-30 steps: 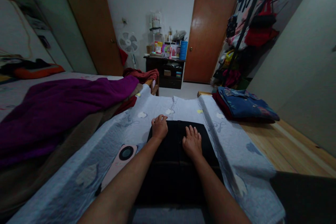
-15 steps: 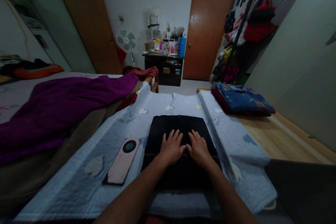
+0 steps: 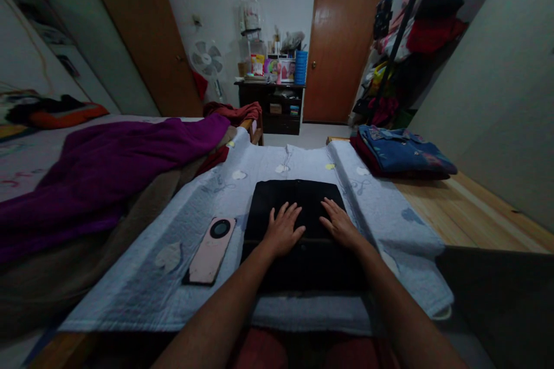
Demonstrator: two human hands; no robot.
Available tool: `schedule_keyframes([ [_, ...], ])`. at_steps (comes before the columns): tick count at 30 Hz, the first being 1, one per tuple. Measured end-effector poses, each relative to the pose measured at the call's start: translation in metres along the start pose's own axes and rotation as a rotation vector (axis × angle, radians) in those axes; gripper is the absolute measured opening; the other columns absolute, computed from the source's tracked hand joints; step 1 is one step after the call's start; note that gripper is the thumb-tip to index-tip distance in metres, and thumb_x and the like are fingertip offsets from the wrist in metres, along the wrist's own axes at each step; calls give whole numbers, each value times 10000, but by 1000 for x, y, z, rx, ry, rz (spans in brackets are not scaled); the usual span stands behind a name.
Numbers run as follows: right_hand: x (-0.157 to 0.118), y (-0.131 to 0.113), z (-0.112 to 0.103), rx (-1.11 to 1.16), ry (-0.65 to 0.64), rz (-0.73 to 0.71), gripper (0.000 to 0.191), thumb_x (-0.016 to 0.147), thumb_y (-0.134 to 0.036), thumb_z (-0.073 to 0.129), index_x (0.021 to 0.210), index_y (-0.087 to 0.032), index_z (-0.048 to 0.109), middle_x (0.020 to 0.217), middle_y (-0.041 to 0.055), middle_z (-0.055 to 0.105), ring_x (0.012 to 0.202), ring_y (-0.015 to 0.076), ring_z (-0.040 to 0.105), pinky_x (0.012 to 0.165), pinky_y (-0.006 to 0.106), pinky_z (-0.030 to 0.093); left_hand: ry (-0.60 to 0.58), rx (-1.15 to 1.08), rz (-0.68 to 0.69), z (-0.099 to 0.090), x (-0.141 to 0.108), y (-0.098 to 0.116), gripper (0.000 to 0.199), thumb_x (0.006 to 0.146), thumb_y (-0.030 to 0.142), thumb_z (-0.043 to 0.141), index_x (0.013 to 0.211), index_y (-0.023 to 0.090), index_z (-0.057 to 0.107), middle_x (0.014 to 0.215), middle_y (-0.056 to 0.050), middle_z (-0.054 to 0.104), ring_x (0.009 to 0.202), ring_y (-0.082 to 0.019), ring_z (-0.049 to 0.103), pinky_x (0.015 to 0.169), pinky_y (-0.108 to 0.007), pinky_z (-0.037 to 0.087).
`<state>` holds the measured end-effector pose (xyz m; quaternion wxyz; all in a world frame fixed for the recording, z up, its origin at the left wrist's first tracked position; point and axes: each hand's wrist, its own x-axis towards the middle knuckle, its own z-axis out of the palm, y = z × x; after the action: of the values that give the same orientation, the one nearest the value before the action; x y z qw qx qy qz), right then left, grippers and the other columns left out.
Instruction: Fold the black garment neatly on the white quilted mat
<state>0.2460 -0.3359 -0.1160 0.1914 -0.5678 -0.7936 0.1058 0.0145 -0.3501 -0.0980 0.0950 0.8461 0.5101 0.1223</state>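
Note:
A black folded garment (image 3: 303,268) lies flat on the light blue patterned cloth (image 3: 285,155) in front of me. My left hand (image 3: 283,230) rests palm down on its left half, fingers spread. On the right half lies my right hand (image 3: 340,223), also flat, with its fingers stretched toward the upper left. A gap of black fabric separates the two hands, and neither grips anything. To the left of the garment sits a pink phone (image 3: 210,253), its round camera ring facing up.
A purple blanket (image 3: 112,161) spreads across the bed at the left. Folded blue and dark red clothes (image 3: 404,153) sit at the right on a wooden board (image 3: 445,213). Farther back stand a white fan (image 3: 206,60) and a dark cabinet (image 3: 270,95).
My right hand has slid to the right over the black garment, so the hands are now farther apart. The view has tilted down slightly, showing the near edge of the cloth.

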Motion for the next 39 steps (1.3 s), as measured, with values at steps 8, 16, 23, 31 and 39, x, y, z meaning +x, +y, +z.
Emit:
schedule_keyframes([
  [8,-12,3,-20,-158,13,262,528,905,-379,420,1366,-121,428,1472,178,349,1384,301,263,1093,494,266,142,133,-128,-15,-29,-14,484,949,421,352,1388,221,397,1465,-89,401,1367,-248,311,1120,-569,155],
  [16,-32,-77,-4,-30,-75,43,555,885,-373,465,1399,-176,389,1503,129,311,1397,278,232,1107,484,232,-6,-8,-78,-19,-46,12,550,942,520,327,1424,256,348,1526,-77,288,1416,-265,182,1111,-566,183],
  [23,-35,-63,-3,253,-46,-7,467,833,-199,463,1299,-190,481,1444,133,399,1355,216,332,1103,440,278,-99,-53,-20,-11,-48,12,466,934,502,376,1396,445,344,1544,3,241,1423,-306,119,1100,-602,123],
  [31,-38,-69,-12,265,-152,-15,427,791,-189,525,1217,-202,520,1482,118,341,1410,222,204,1134,462,182,-89,-21,-20,-9,-48,13,467,933,533,346,1386,423,376,1537,0,255,1417,-313,128,1102,-595,129],
  [39,-42,-61,-28,572,12,124,160,855,-261,446,915,-213,587,1169,69,626,1113,194,560,1017,376,379,-93,-41,-25,-11,-48,13,462,934,522,354,1388,435,364,1537,6,255,1421,-305,119,1103,-595,119],
])
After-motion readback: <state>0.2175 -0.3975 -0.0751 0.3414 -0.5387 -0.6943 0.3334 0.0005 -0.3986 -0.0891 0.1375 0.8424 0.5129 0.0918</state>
